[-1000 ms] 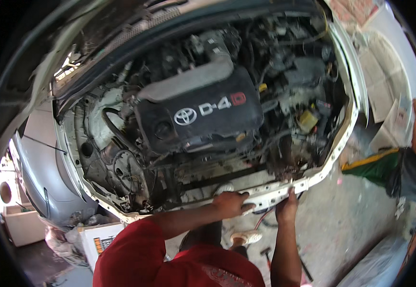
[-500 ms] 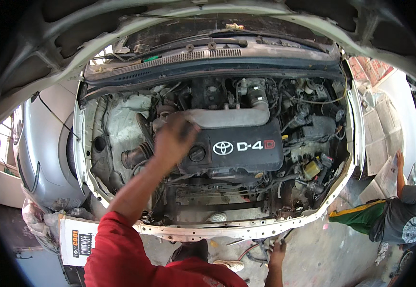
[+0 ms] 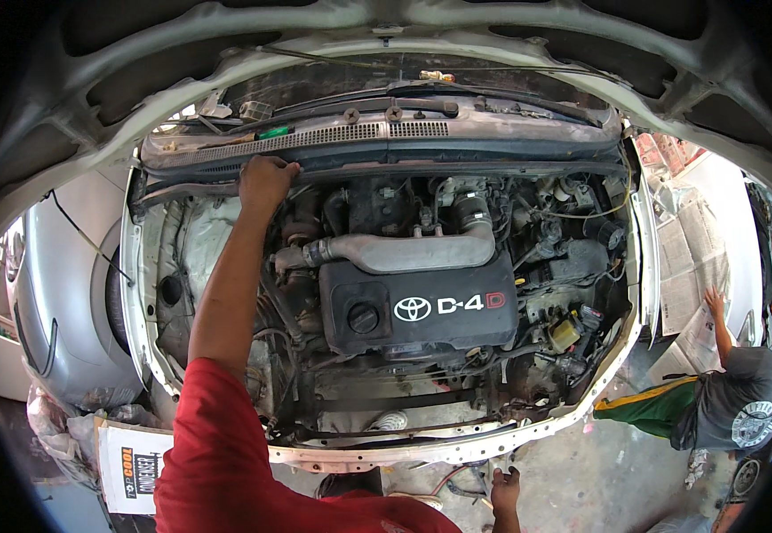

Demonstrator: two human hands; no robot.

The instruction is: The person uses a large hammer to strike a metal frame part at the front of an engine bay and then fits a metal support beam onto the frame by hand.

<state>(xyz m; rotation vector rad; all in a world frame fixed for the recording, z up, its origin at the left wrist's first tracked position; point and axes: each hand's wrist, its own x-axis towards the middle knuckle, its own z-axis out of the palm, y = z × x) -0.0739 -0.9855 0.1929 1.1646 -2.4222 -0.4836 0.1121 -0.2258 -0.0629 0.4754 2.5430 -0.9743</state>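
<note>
My left hand (image 3: 266, 182) reaches far forward with its fingers curled down at the black rubber-edged cowl (image 3: 368, 164) at the back of an engine bay. The back of the hand hides what the fingertips hold, if anything. Just beyond it, a green-handled tool (image 3: 273, 133) rests along the vent grille. Nearer me sits the black engine cover (image 3: 421, 306), with a grey metal intake pipe (image 3: 421, 253) running across behind it. Low in the picture, my right hand (image 3: 505, 489) hangs in front of the white front crossmember (image 3: 466, 449), its fingers loosely apart with nothing in them.
The raised bonnet (image 3: 386, 44) arches overhead. At the left are a silver car (image 3: 75, 293) and a white printed carton (image 3: 133, 466). To the right, another person (image 3: 732, 395) reaches toward newspaper sheets (image 3: 692, 258) on a white car panel. Hoses (image 3: 461, 484) lie on the floor.
My left hand has moved forward from above the engine cover to the cowl. My right hand has dropped slightly lower in the picture, and the engine bay has shifted slightly in view.
</note>
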